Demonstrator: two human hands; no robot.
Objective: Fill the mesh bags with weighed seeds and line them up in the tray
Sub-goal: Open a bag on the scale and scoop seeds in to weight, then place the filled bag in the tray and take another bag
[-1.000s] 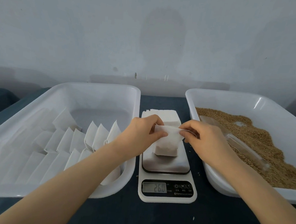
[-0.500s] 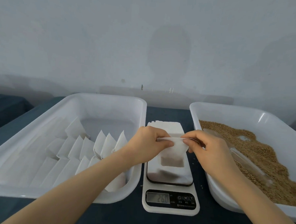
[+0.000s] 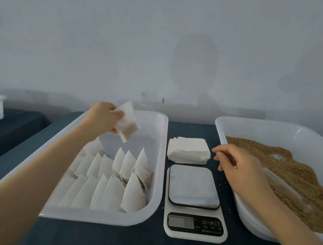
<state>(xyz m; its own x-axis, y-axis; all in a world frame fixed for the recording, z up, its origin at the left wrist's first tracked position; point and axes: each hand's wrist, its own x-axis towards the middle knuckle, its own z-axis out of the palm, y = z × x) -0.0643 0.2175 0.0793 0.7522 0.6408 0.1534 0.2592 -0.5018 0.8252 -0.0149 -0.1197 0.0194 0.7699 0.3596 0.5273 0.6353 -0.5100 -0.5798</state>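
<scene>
Left hand [image 3: 103,117] pinching filled mesh bag [image 3: 126,123] above white tray [image 3: 161,141] of lined-up bags [image 3: 116,178], right hand [image 3: 238,167] loosely curled, empty, beside bare scale [image 3: 194,187]

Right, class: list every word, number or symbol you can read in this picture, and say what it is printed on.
"00", faint, possibly "0.0": display of the scale.
Power symbol: left button on the scale's black panel.
"M": middle button.
"T": right button.
Small print under the buttons and along the panel's lower edge: too small to read.
</scene>
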